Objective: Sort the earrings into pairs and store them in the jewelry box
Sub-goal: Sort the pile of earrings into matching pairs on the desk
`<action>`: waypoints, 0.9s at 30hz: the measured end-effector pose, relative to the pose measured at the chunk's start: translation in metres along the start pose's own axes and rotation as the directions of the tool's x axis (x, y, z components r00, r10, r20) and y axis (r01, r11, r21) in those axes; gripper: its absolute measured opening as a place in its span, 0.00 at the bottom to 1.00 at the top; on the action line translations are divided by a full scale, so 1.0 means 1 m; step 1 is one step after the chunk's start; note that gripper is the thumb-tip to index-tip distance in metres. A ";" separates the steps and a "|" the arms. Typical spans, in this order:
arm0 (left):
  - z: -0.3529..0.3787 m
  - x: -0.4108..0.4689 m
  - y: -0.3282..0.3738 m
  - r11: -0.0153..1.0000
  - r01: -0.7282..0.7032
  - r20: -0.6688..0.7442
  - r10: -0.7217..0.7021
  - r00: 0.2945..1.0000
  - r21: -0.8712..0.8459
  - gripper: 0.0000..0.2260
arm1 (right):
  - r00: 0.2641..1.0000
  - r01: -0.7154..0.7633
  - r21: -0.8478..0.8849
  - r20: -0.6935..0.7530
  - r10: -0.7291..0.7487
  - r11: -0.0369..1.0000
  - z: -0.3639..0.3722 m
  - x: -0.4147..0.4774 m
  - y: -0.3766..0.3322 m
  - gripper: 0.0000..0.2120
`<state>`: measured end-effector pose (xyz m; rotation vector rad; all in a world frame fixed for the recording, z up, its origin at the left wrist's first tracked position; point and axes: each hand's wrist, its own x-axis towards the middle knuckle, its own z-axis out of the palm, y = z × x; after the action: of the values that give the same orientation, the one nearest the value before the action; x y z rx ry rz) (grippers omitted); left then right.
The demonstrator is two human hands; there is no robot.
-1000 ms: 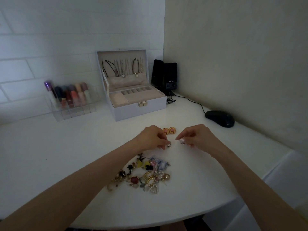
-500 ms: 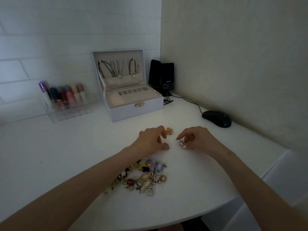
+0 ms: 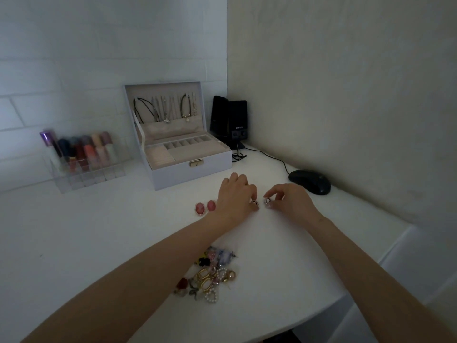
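The left hand (image 3: 237, 198) pinches a small round black-and-white earring (image 3: 254, 203); the right hand (image 3: 289, 201), at its 3 o'clock, pinches the twin (image 3: 267, 201). Both are probably light, rigid and slippery: set the grip on the rim.

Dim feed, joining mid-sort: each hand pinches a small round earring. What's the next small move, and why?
Probably release both side by side as a pair. The left hand pinches a round earring, the right hand a similar earring, low at the table and close together; the pink pair already lies sorted nearby.
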<state>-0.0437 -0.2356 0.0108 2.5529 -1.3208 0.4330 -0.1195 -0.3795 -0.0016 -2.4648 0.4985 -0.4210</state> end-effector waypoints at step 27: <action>-0.023 -0.023 -0.031 0.994 0.028 0.066 -0.021 0.998 -0.108 0.10 | 0.996 0.057 0.131 -0.077 -0.047 0.990 0.001 -0.017 -0.012 0.09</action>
<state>-0.0347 -0.1932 0.0220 2.5099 -1.2965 0.2680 -0.1316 -0.3624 0.0019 -2.3439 0.4229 -0.5500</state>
